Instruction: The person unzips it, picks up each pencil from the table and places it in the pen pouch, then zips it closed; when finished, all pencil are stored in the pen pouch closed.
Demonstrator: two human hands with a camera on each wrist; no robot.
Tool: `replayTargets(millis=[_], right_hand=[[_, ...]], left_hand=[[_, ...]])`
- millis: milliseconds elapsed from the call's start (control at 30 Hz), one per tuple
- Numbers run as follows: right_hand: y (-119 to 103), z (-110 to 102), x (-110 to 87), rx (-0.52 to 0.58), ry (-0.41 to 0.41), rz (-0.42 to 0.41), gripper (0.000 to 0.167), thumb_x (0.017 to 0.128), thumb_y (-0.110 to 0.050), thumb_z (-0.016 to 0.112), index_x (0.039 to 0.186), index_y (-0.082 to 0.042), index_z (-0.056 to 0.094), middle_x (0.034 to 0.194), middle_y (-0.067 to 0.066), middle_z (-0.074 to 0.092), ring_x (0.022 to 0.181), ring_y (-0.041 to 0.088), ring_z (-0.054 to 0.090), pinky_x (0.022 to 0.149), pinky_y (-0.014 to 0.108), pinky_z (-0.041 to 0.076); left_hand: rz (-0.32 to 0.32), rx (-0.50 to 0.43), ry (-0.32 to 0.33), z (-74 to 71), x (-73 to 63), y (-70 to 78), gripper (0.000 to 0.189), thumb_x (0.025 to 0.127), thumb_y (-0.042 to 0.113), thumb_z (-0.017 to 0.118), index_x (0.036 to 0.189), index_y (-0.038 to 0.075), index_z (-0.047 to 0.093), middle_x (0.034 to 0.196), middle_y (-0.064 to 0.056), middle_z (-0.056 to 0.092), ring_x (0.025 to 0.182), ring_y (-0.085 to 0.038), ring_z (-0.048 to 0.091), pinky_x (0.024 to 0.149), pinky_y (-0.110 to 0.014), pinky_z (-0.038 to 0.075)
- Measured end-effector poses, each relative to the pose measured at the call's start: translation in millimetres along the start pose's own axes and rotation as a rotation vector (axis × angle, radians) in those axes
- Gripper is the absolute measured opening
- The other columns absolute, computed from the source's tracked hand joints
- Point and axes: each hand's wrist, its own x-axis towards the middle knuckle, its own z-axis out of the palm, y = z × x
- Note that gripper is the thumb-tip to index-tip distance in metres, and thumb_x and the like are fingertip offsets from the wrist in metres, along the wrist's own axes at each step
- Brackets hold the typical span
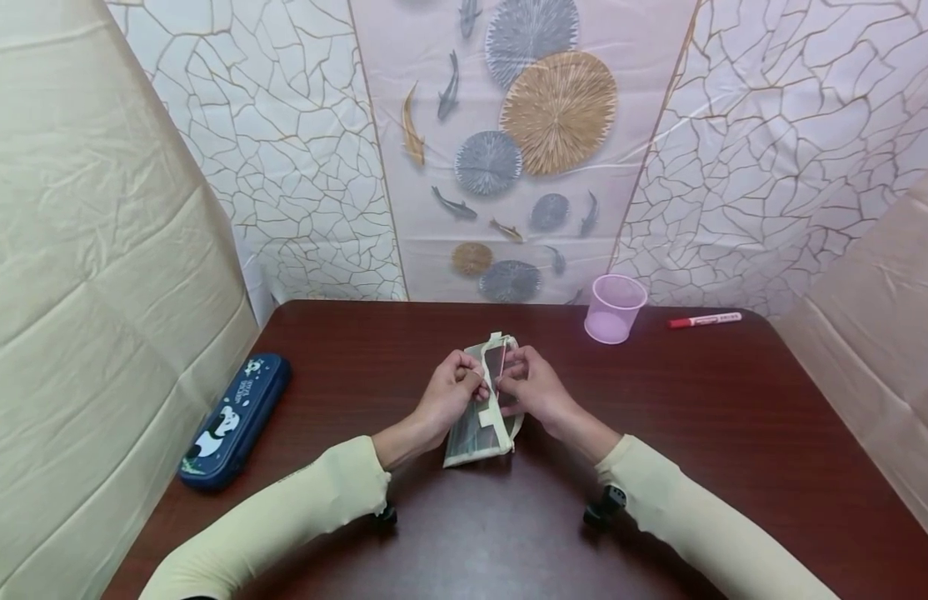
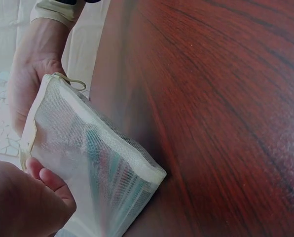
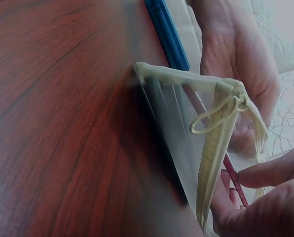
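Observation:
A see-through mesh zip pouch (image 1: 471,443) with cream edging lies tilted between both hands above the table, its zipped mouth spread apart. Curled fingers of my left hand (image 1: 451,393) pinch the pouch's near mouth edge. My right hand (image 1: 545,392) is at the mouth's other side, thumb and fingers pinching a thin red pencil (image 3: 230,169) whose far part runs into the pouch. A looped zipper pull (image 3: 201,123) hangs at the pouch's corner. Through the mesh in the left wrist view, several long greenish and reddish sticks (image 2: 95,168) show blurred; their kind is unclear.
A dark blue pencil case (image 1: 235,425) with a panda print lies at the table's left edge. Toward the back right stand a pink translucent cup (image 1: 614,321) and, beside it, a red-and-white marker (image 1: 705,320). Patterned cloth hangs behind the table (image 1: 734,467).

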Motion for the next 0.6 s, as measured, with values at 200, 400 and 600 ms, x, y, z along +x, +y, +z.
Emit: replayTargets(millis=[200,400,600], right_hand=[[-0.5,-0.5,3.3,-0.043,-0.009,0.026,0.044,0.100,0.003,0.061,0.139,0.008,0.040,0.116,0.021,0.055,0.087,0.021,0.066,0.069,0.039,0.067],[-3.8,-3.1,-2.2,-0.018,0.053,-0.017,0.051,0.098,-0.001,0.068,0.138,0.008,0.039,0.115,0.020,0.054,0.084,0.024,0.069,0.075,0.043,0.068],[-9.2,-16.1,-12.5,0.018,0.091,-0.113,0.050,0.099,-0.005,0.069,0.137,0.009,0.039,0.113,0.021,0.060,0.089,0.024,0.071,0.082,0.050,0.067]], left_hand=[[0.006,0.022,-0.010,-0.7,0.3,-0.4,0.005,0.109,0.005,0.053,0.106,0.003,0.050,0.084,-0.002,0.058,0.077,-0.011,0.061,0.075,-0.023,0.053],[0.023,0.026,-0.004,-1.3,0.0,-1.5,0.006,0.107,0.002,0.053,0.103,0.005,0.051,0.084,-0.002,0.059,0.075,-0.011,0.061,0.074,-0.023,0.052],[0.028,0.005,0.013,-4.4,-0.7,-1.3,0.009,0.105,-0.001,0.053,0.101,0.006,0.050,0.082,-0.001,0.060,0.073,-0.011,0.061,0.073,-0.022,0.054]])
